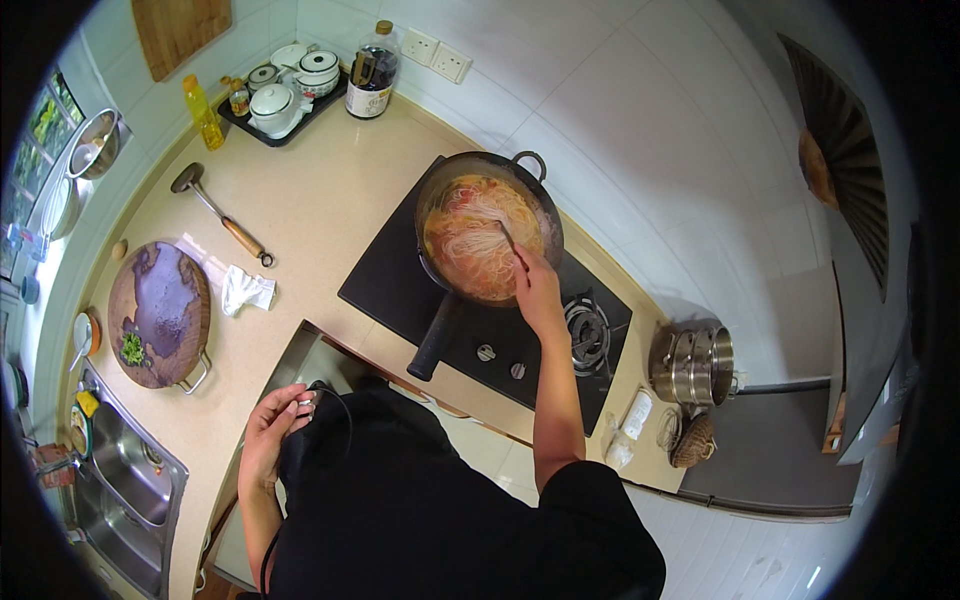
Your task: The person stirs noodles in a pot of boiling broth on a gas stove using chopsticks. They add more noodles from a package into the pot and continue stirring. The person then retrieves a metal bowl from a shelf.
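My right hand point(538, 291) grips a thin dark utensil point(506, 235), seemingly chopsticks, its tip among pale noodles point(480, 244) in reddish-orange broth. A deep wok point(553, 225) holds them on the black gas hob point(390, 262). Its dark handle point(436, 337) points toward me, and a small loop handle sits on the far rim. Beside my waist, my left hand point(276, 420) is raised with bent fingers and thumb close together. A thin black cable point(349, 427) runs near its fingertips, and a small whitish spot shows there; whether the fingers pinch something is unclear.
Left of the hob lie a wood-handled ladle point(217, 210), crumpled white tissue point(246, 291) and a round chopping board point(196, 300) with chopped greens point(133, 349). A double sink point(127, 465) is at lower left. A bare burner point(587, 330) and steel steamer pots point(690, 364) stand right.
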{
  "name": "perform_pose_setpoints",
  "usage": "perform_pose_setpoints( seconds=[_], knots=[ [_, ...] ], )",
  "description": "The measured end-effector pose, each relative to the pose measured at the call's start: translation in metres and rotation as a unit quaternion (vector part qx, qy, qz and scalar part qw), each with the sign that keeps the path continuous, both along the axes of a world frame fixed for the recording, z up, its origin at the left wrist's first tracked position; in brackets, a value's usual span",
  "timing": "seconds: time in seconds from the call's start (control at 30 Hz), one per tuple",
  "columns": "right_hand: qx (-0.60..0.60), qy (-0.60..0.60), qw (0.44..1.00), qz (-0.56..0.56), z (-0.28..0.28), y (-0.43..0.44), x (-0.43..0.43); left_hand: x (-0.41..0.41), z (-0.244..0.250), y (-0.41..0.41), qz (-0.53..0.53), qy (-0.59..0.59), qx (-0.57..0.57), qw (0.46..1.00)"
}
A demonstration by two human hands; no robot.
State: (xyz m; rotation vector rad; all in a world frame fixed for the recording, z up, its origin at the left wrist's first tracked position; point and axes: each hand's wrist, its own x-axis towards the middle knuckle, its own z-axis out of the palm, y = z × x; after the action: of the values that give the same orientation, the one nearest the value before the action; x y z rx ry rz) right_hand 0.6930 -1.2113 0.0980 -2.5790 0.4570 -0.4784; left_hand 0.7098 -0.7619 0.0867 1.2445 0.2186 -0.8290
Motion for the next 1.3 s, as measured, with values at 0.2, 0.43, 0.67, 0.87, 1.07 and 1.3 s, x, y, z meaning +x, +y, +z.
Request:
perform_pose_setpoints(
  seconds=[0.2,0.43,0.67,0.87,1.07,1.3],
  knots=[
    [-0.044,-0.011,0.998,-0.044,0.009,-0.012,-0.014,0.001,-0.001,0.001,0.0,-0.002,-0.005,1.0],
    [0.013,-0.02,1.0,-0.006,-0.009,-0.012,-0.017,0.002,0.0,-0.003,-0.013,-0.007,-0.001,1.0],
    [0.24,-0.01,0.971,0.019,0.015,0.018,-0.027,0.001,-0.001,-0.003,-0.012,-0.007,-0.003,1.0],
    [0.324,-0.088,0.941,-0.032,0.068,0.017,-0.056,0.0,0.0,-0.003,-0.014,-0.002,-0.002,1.0],
    [0.282,-0.156,0.94,-0.11,0.079,0.001,-0.076,0.001,0.001,-0.005,-0.018,-0.004,-0.002,1.0],
    [0.285,-0.184,0.93,-0.139,0.075,-0.006,-0.083,0.002,0.001,-0.006,-0.021,-0.004,0.001,1.0]
  ],
)
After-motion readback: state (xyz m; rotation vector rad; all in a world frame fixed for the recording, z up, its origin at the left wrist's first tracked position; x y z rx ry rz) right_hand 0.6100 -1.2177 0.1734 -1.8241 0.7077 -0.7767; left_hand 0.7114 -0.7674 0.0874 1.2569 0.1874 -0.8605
